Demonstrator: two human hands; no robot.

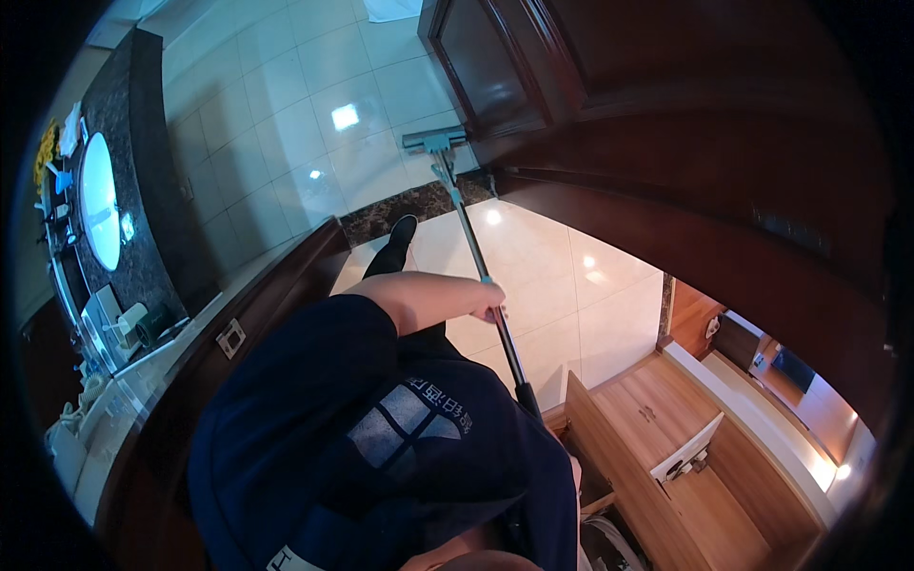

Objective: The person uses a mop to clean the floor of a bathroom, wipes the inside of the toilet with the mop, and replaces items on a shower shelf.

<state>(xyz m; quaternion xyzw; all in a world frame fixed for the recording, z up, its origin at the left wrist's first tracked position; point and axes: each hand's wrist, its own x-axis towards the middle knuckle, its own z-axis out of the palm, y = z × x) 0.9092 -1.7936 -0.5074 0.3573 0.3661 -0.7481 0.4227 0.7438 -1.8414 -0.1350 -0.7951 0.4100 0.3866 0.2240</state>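
Note:
My left hand (489, 301) is closed around the metal pole of a flat-headed mop (468, 232). The pole slants down to a grey-green mop head (434, 140), which rests on the pale bathroom floor tiles (307, 121), beside the dark wooden door (493, 71). Towards my body the pole ends in a black grip (527, 396), partly covered by my dark shirt (428, 442). My right hand is out of view; only a sliver of skin shows at the shirt's right edge. One black shoe (405, 228) stands near the dark marble threshold (421, 200).
A dark stone vanity counter (143, 178) with a white oval basin (101, 202) runs along the left. The door frame (285, 278) with a metal strike plate (230, 338) stands beside me. Wooden cabinetry (664, 421) fills the lower right. White cloth (393, 8) lies at the top.

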